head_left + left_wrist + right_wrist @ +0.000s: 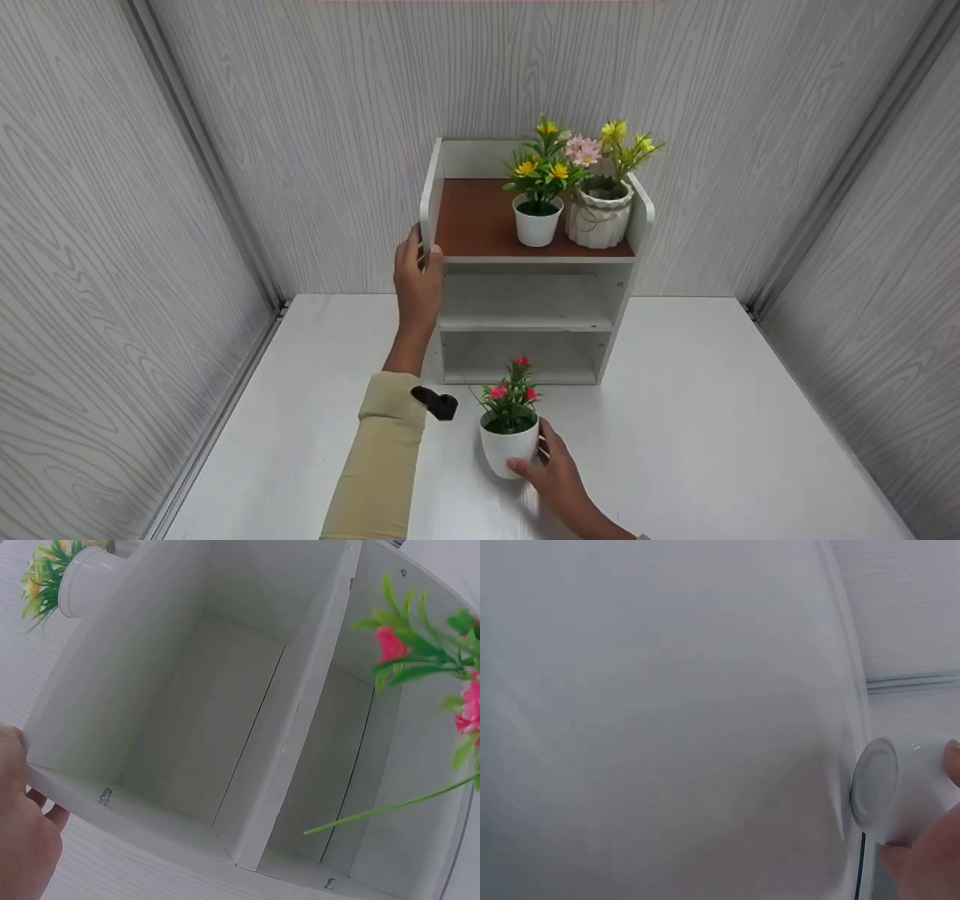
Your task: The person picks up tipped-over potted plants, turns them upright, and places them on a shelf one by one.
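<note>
My left hand grips the upper left side panel of a small white shelf, thumb in front and fingers behind. In the left wrist view that hand is at the panel's edge. Low in the head view, my right hand holds a white pot with red flowers by its right side. The right wrist view shows the underside of this pot, tilted toward the camera, with the hand around it. Part of the red-flowered plant crosses the left wrist view.
On the shelf's brown top stand a white pot with yellow flowers and a ribbed whitish pot with pink and yellow blooms. Two compartments open below. The white table has grey wood-grain walls around it.
</note>
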Action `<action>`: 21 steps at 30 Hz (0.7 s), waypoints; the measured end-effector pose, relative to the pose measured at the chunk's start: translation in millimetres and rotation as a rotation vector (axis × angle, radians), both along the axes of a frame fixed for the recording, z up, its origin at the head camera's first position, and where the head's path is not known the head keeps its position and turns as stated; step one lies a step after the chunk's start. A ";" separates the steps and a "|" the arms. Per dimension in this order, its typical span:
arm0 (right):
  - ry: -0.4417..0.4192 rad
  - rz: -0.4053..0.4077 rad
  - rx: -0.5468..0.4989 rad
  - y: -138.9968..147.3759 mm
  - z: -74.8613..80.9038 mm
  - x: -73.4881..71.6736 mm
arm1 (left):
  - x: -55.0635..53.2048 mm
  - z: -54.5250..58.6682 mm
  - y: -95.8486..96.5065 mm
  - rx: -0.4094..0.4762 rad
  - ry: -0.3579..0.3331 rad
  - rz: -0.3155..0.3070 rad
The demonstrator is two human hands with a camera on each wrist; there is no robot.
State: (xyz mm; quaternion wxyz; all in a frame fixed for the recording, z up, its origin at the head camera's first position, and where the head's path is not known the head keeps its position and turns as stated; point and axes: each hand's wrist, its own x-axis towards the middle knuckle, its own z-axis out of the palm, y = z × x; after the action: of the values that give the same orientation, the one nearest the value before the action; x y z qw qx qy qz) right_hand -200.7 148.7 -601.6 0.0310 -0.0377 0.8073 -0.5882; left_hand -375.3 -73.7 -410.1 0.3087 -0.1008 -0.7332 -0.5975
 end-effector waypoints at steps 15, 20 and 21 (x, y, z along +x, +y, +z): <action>0.053 0.087 -0.057 10.1 -15.2 -8.9 | 0.1 1.0 0.5 0.005 -0.024 0.007; 0.087 0.096 -0.021 13.1 -18.8 -10.1 | 1.0 1.5 0.3 0.011 -0.027 0.000; 0.096 0.101 -0.020 13.5 -19.5 -10.5 | 0.9 1.4 -0.2 0.014 -0.025 -0.005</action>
State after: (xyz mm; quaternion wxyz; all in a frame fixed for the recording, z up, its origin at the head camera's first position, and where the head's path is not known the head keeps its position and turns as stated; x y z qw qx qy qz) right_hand -211.2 162.2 -621.1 0.0215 -0.1067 0.7990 -0.5914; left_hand -374.5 -73.9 -408.6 0.2989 -0.0928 -0.7324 -0.6047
